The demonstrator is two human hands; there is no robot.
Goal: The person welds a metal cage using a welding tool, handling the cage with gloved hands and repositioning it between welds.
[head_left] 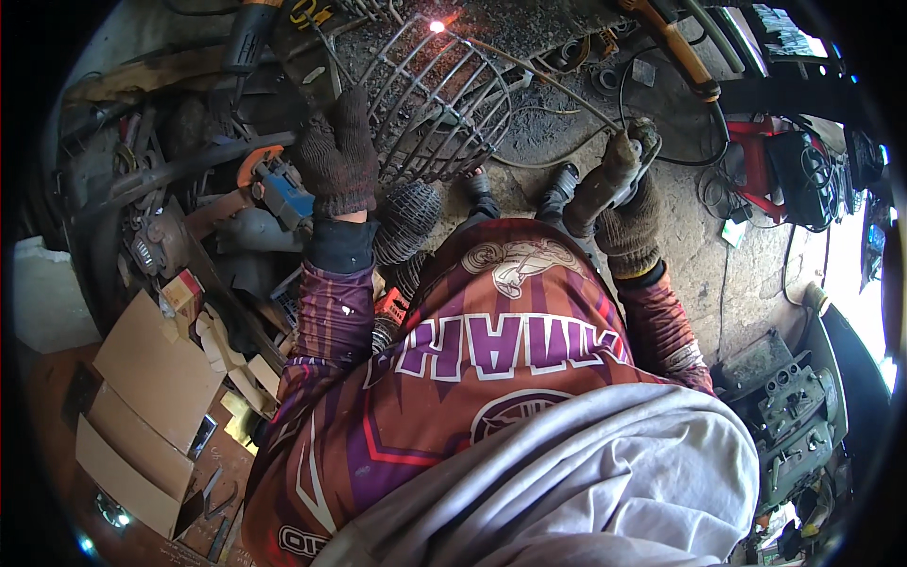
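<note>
A curved basket of welded metal rods (pixel 439 104) stands on the dark floor in front of me. At its far edge burns a small bright glow with an orange flare. My right hand (pixel 628 231), in a brown knitted glove, is closed around a worn welding electrode holder (pixel 605 180). From its jaws a thin welding rod (pixel 557 85) reaches left to the glow. My left hand (pixel 337 161), gloved alike, is at the basket's left side with its fingers bent against the rods; the fingertips are partly hidden.
An angle grinder with a blue body (pixel 283 194) lies left of my left hand. Power tools (pixel 671 42) and cables lie on the far floor. Cardboard (pixel 151 378) is at lower left, a red stool (pixel 751 170) at right, and a grey machine (pixel 794 406) at lower right.
</note>
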